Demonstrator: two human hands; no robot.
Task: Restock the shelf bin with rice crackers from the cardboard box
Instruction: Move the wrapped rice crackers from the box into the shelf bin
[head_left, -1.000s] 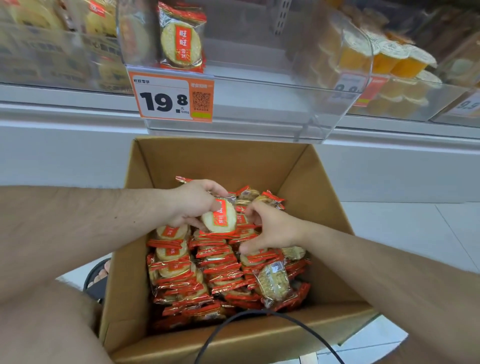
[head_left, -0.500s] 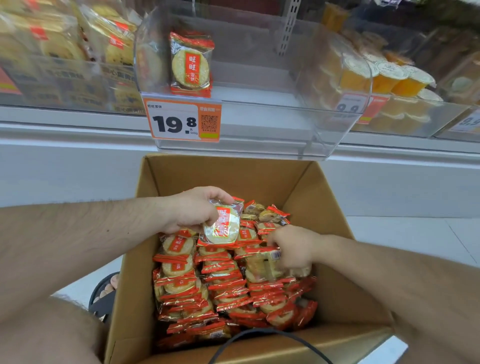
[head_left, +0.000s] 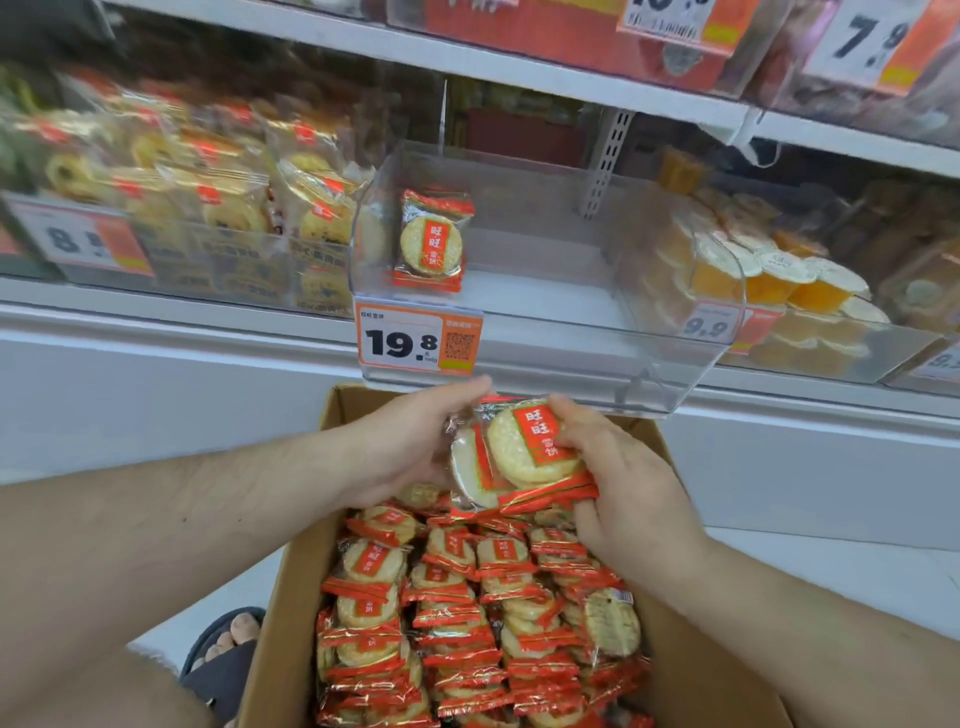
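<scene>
A bundle of rice cracker packs (head_left: 524, 457), red wrappers with round pale crackers, is held between both hands above the cardboard box (head_left: 291, 587). My left hand (head_left: 405, 441) grips the bundle's left side; my right hand (head_left: 613, 478) grips its right side and underside. The box holds several rows of the same packs (head_left: 441, 613). Just above and behind the hands sits the clear shelf bin (head_left: 675, 358), with a single cracker pack (head_left: 432, 240) standing against its left wall. An orange 19.8 price tag (head_left: 418, 340) hangs on the bin's front.
Left of the bin is a bin of yellow biscuit packs (head_left: 234, 208); right of it a bin of orange jelly cups (head_left: 779, 280). A higher shelf (head_left: 519, 62) overhangs. A sandalled foot (head_left: 228, 654) stands left of the box on the white floor.
Both hands rose out of the box with a bundle of packs, from picking among the rows to holding the bundle near the bin's front. The camera view tilted up towards the shelves.
</scene>
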